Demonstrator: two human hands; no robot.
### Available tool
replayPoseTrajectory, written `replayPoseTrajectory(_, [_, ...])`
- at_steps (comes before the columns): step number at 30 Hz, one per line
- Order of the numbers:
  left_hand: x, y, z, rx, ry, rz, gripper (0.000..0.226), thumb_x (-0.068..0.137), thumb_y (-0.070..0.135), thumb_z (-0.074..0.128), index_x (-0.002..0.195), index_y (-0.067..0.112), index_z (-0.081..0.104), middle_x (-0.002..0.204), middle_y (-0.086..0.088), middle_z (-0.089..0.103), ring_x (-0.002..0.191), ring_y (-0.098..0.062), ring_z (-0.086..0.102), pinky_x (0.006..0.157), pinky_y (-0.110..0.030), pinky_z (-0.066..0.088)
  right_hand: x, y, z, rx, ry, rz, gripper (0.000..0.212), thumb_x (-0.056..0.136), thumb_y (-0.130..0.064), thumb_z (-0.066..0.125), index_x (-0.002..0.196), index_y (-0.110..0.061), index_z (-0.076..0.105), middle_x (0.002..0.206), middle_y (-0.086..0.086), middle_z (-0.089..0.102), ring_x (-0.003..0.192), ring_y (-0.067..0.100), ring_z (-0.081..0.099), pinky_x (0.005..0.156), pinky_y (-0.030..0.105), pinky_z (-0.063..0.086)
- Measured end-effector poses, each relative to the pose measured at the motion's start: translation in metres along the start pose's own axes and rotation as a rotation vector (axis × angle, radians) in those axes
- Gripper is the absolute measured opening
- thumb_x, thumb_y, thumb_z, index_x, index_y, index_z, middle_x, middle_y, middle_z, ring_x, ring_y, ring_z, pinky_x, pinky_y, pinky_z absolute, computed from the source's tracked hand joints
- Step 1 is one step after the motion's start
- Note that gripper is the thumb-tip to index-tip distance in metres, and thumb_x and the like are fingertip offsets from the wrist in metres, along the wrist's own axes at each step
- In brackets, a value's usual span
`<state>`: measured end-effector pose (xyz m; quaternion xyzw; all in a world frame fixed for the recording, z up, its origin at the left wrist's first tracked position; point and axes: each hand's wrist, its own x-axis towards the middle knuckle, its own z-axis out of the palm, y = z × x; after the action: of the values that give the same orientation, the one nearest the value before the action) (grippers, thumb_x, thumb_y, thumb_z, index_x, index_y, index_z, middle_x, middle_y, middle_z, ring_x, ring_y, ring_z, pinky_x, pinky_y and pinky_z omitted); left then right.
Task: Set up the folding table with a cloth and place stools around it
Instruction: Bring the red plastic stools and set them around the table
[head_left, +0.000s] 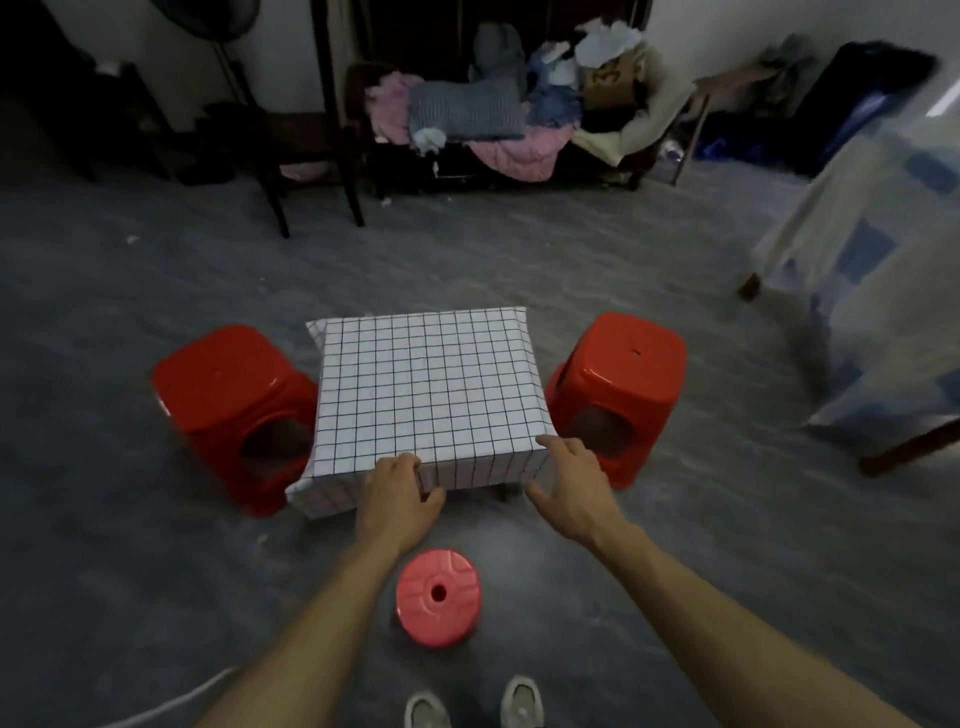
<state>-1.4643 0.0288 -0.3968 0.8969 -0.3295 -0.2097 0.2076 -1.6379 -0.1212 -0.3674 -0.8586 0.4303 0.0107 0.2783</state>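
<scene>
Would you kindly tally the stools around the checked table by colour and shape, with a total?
Red square stools: 2, one left of the table and one right of it
Pink round stool: 1, on the floor in front of the table, near the person's feet
Total: 3 stools

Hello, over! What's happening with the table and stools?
Both hands, left and right, on checked cloth at near edge. Two red stools flank table. Round stool at feet.
</scene>
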Motion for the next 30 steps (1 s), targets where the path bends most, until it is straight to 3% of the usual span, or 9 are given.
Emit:
replayPoseTrajectory(6, [-0.012,-0.016,0.012,-0.071,0.059,-0.123,0.047,0.083,0.039,0.067,0.12,0.012,0.056,0.121,-0.011,0.056,0.114,-0.028,0.048,0.096,-0.041,0.044,0.002,0.0,0.022,-0.106,-0.079,-0.125,0.066,0.086,-0.039,0.065,0.144,-0.019,0.04,0.144,0.01,0.044,0.131,0.028,0.041,0.104,0.044,0.042])
replayPoseTrajectory(9, [-0.033,-0.024,0.024,-0.095,0.116,-0.199,0.047,0.083,0.034,0.069,0.122,0.011,0.057,0.123,-0.011,0.056,0.118,-0.028,0.048,0.104,-0.039,0.037,0.01,-0.003,0.033,-0.13,-0.135,-0.224,0.066,0.085,-0.037,0.067,0.143,-0.017,0.042,0.14,0.012,0.047,0.128,0.029,0.044,0.104,0.043,0.043])
replayPoseTrajectory(17, [-0.096,-0.039,0.084,-0.17,0.269,-0.587,0.055,0.084,0.029,0.072,0.127,0.001,0.053,0.126,-0.02,0.057,0.119,-0.035,0.05,0.104,-0.043,0.036,0.056,0.028,0.07,-0.27,-0.41,-0.574,0.066,0.087,-0.042,0.063,0.143,-0.019,0.037,0.138,0.009,0.045,0.126,0.029,0.043,0.102,0.044,0.043])
replayPoseTrajectory(24, [-0.149,-0.008,0.171,-0.071,0.143,-0.749,0.049,0.089,0.037,0.061,0.128,0.009,0.052,0.132,-0.01,0.056,0.123,-0.027,0.051,0.104,-0.033,0.034,0.053,0.077,0.087,-0.336,-0.543,-0.677,0.073,0.088,-0.044,0.061,0.15,-0.021,0.029,0.146,0.007,0.038,0.133,0.029,0.038,0.107,0.046,0.039])
replayPoseTrajectory(30, [-0.153,-0.046,0.256,-0.085,0.165,-0.8,0.053,0.091,0.04,0.058,0.136,0.014,0.046,0.138,-0.007,0.051,0.13,-0.023,0.043,0.111,-0.031,0.025,0.056,0.117,0.166,-0.346,-0.534,-0.746,0.073,0.085,-0.047,0.064,0.147,-0.025,0.033,0.143,0.005,0.042,0.128,0.028,0.042,0.105,0.044,0.041])
